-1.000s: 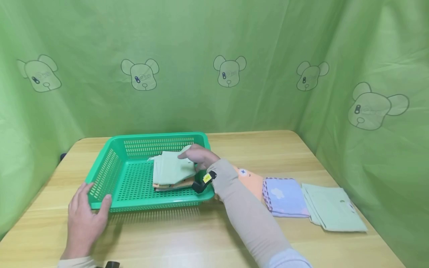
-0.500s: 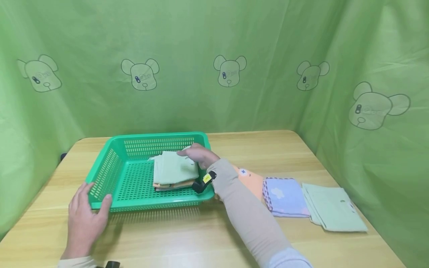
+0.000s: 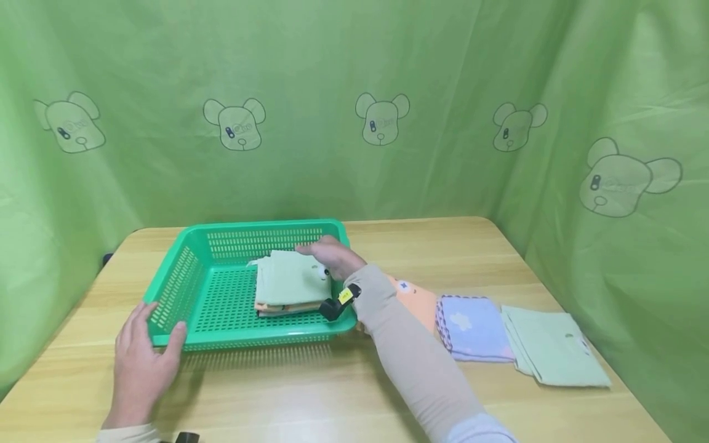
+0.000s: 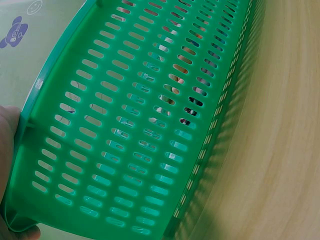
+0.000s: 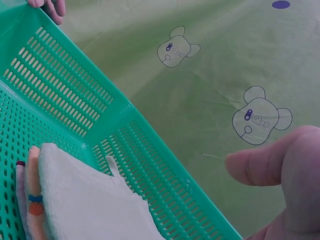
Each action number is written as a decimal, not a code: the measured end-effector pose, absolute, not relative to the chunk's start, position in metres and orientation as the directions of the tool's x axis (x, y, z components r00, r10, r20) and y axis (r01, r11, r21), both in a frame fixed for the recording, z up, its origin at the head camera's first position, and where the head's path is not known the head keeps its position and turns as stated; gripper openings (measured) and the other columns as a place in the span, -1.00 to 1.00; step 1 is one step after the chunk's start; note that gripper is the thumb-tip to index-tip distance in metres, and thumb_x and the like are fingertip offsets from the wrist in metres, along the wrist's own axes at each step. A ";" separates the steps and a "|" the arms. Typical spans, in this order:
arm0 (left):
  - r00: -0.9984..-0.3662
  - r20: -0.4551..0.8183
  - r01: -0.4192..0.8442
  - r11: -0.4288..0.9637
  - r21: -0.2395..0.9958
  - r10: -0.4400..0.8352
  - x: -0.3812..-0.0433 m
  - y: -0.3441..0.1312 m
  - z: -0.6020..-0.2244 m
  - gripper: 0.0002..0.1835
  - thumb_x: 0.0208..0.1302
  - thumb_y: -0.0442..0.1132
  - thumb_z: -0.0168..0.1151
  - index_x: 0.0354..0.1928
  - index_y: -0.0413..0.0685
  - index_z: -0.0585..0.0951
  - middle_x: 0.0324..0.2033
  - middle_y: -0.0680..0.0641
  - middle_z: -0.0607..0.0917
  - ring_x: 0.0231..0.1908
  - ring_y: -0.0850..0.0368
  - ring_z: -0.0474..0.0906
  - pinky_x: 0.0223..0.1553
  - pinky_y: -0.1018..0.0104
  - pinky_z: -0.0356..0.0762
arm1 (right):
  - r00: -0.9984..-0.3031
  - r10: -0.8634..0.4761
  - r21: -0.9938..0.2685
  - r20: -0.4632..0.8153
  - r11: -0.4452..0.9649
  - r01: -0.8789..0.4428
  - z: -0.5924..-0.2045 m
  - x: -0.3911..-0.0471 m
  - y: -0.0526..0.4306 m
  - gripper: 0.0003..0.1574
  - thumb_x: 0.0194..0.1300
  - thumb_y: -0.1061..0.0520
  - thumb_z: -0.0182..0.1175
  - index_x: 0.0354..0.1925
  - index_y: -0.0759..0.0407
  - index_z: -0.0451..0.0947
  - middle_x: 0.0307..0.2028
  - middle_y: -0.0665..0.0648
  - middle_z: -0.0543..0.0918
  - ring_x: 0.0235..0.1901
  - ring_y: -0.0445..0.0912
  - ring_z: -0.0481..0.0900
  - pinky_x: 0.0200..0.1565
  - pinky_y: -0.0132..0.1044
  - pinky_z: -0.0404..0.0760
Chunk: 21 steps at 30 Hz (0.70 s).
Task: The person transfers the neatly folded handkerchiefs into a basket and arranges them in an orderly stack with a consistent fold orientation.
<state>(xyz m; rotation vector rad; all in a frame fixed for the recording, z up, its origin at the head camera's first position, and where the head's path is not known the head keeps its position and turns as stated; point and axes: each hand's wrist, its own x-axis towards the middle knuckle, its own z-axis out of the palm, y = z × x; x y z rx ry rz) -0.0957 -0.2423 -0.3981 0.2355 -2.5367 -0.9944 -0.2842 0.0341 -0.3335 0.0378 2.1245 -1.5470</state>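
A green plastic basket (image 3: 249, 338) with slotted walls stands on the table. My left hand (image 3: 141, 369) grips its near left corner, fingers over the side rim and thumb at the front. Inside, toward the right, lies a stack of folded small towels. A light green towel (image 3: 290, 278) with a printed eye is on top; an orange towel (image 5: 33, 182) and a greyish one show beneath. My right hand (image 3: 336, 257) is over the basket's right side, beside the stack. Its thumb (image 5: 265, 162) stretches out free in the right wrist view; the other fingers are mostly hidden.
Right of the basket, an orange towel (image 3: 412, 301) partly behind my forearm, a lilac towel (image 3: 479, 329) with a checked edge and another light green towel (image 3: 559, 347) lie in a row on the wooden table (image 3: 266, 400). Green curtains (image 3: 310, 172) enclose the table.
My right hand has drawn slightly right, off the top light green towel, uncovering its printed eye. My left hand keeps its grip on the basket corner.
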 end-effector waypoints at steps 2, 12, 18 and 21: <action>-0.904 0.310 -0.007 0.734 0.679 -0.295 -0.096 -0.242 -0.398 -0.27 0.42 -0.01 0.06 0.43 -0.31 0.10 0.44 -0.40 0.02 0.39 -0.43 -0.09 0.25 -0.49 -0.13 | -0.873 -0.278 -0.893 -0.400 0.332 0.304 -0.333 -0.285 0.035 -0.01 0.34 -0.01 0.21 0.44 0.42 -0.06 0.46 0.36 -0.01 0.43 0.25 -0.06 0.39 0.18 -0.03; -0.907 0.298 -0.018 0.733 0.680 -0.298 -0.096 -0.243 -0.398 -0.26 0.41 -0.01 0.07 0.43 -0.31 0.10 0.44 -0.40 0.01 0.39 -0.43 -0.09 0.23 -0.51 -0.12 | -0.864 -0.377 -0.940 -0.334 0.198 0.277 -0.333 -0.285 0.046 -0.12 0.41 0.03 0.13 0.44 0.41 -0.03 0.46 0.30 0.05 0.45 0.20 -0.07 0.39 0.13 0.00; -0.907 0.299 -0.016 0.733 0.680 -0.297 -0.096 -0.243 -0.398 -0.27 0.42 -0.01 0.06 0.43 -0.30 0.10 0.44 -0.39 0.01 0.39 -0.42 -0.09 0.24 -0.51 -0.12 | -0.871 -0.416 -0.964 -0.260 0.063 0.258 -0.330 -0.282 0.055 -0.34 0.45 0.16 0.07 0.36 0.38 0.10 0.37 0.31 0.23 0.35 0.22 0.21 0.34 0.02 0.26; -0.907 0.301 -0.014 0.734 0.679 -0.295 -0.096 -0.243 -0.398 -0.27 0.42 -0.02 0.06 0.43 -0.30 0.10 0.44 -0.39 0.01 0.39 -0.42 -0.09 0.24 -0.51 -0.12 | -0.877 -0.417 -0.969 -0.239 0.050 0.241 -0.327 -0.281 0.062 -0.39 0.46 0.17 0.05 0.35 0.36 0.14 0.33 0.30 0.28 0.26 0.17 0.37 0.27 -0.03 0.38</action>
